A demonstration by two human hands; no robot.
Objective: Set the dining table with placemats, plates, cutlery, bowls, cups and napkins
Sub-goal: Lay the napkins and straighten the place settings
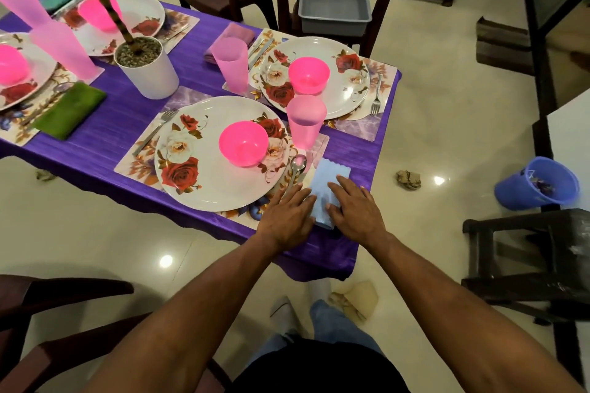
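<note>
Left hand and right hand lie flat, fingers spread, pressing the folded pale-blue cloth napkin between them onto the purple-clothed worktop; a steel spoon lies just beyond the left fingertips.

Your bench, draped in purple, carries floral placemats, a white potted plant, a green napkin and a pale blue napkin at its near corner.
</note>
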